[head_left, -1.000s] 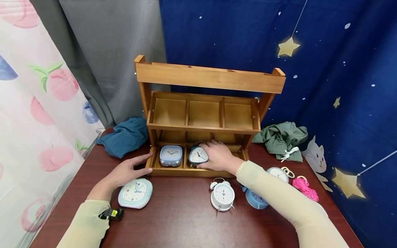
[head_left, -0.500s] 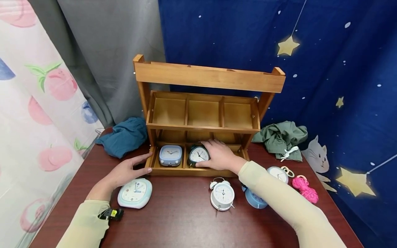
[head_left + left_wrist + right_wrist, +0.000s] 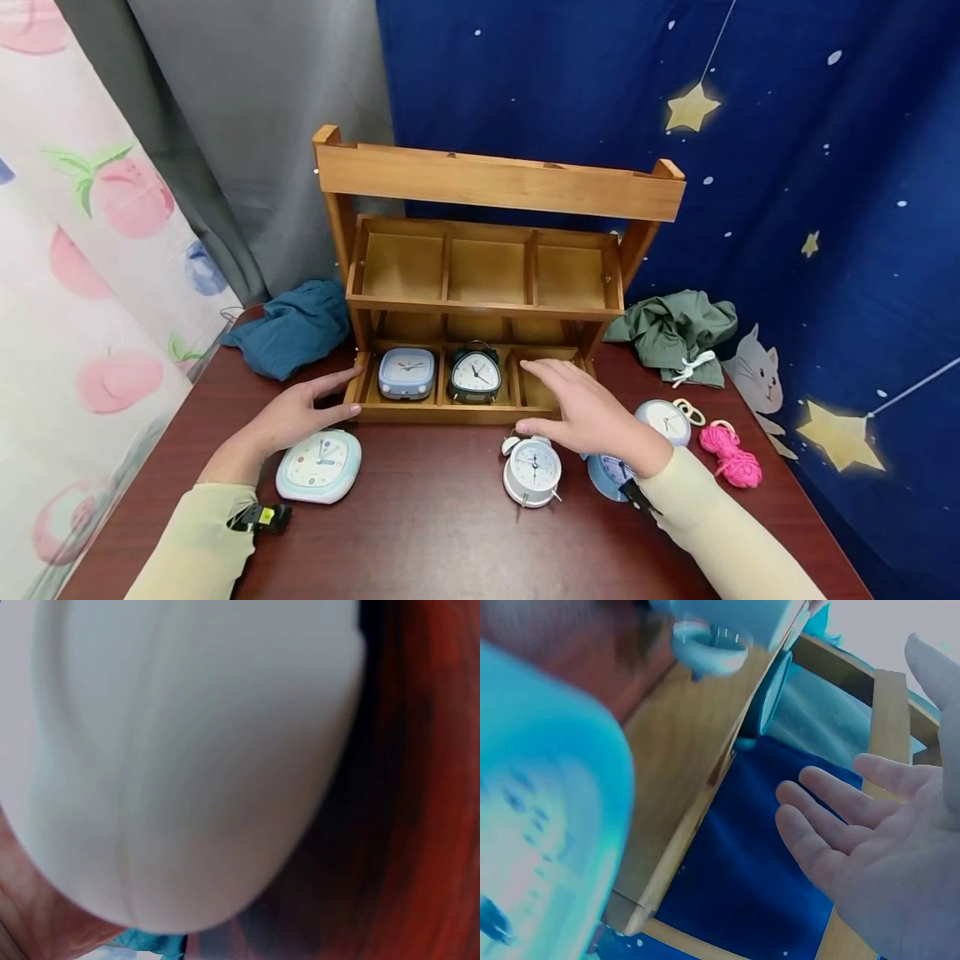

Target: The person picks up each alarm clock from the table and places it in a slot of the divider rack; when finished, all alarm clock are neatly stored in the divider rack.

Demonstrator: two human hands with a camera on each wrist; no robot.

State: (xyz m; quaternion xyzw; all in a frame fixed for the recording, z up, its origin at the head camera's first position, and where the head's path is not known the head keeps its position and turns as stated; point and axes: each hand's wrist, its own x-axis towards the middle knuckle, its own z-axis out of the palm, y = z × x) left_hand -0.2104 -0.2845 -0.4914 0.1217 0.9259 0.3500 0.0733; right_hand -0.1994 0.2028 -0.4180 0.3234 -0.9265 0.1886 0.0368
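A wooden shelf rack [image 3: 498,187] stands on the dark red table [image 3: 420,533]. Its bottom tray holds a blue square clock [image 3: 406,372] on the left and a black alarm clock [image 3: 475,374] in the middle. My left hand [image 3: 296,410] rests with straight fingers against the tray's left front corner, beside a pale blue rounded clock [image 3: 318,465] [image 3: 187,757]. My right hand [image 3: 588,412] [image 3: 885,840] hovers open and empty above a white twin-bell alarm clock [image 3: 533,468], in front of the tray's right compartment.
A round blue clock [image 3: 613,475] and a small silver clock [image 3: 664,419] lie under and right of my right wrist. Pink yarn [image 3: 729,455], a green cloth [image 3: 675,333] and a teal cloth [image 3: 292,327] sit at the table's sides. Curtains hang behind.
My right hand has let go of the black alarm clock, which stays in the middle compartment, and drawn back right toward the white alarm clock. The left hand has stayed put.
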